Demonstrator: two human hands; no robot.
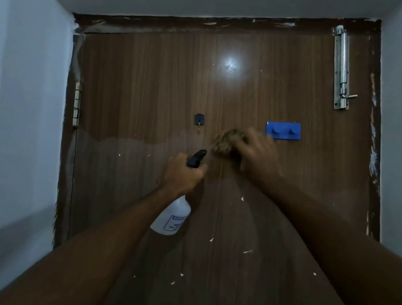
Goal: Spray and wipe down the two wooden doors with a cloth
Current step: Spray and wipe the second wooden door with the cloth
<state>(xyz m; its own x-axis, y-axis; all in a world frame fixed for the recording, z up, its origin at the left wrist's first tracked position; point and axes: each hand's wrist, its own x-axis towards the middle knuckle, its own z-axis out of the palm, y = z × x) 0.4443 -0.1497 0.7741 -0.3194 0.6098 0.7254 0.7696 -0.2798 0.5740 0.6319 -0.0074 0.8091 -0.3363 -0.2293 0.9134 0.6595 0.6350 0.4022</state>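
A person faces a closed brown wooden door (152, 87), both bare arms raised toward it. The right hand (255, 154), blurred, has its fingers curled round a bunched tan cloth (227, 142) that appears pressed against the door face, though the blur hides the contact; a blue two-peg hook plate (283, 130) sits just beyond its fingertips to the right, and a small black hook (199, 120) lies up and to the left of them. The left hand (183, 175) grips the neck of a white spray bottle (171, 219), fingers wrapped below the black trigger head (195, 158). The bottle's long axis runs diagonally: the body hangs down and to the left beneath the fingers, and the nozzle points up and to the right, toward the cloth, nearly touching it. A wavy line across the door to the left of the left hand's fingers, with a paler band below it, may be a wet edge. The step in hand looks like wiping the middle of the door. To do it well, keep the cloth flat, work in overlapping strokes along the vertical grain, skirt both hooks, and hold the nozzle clear of the cloth. Pale flecks dot the door below both hands.
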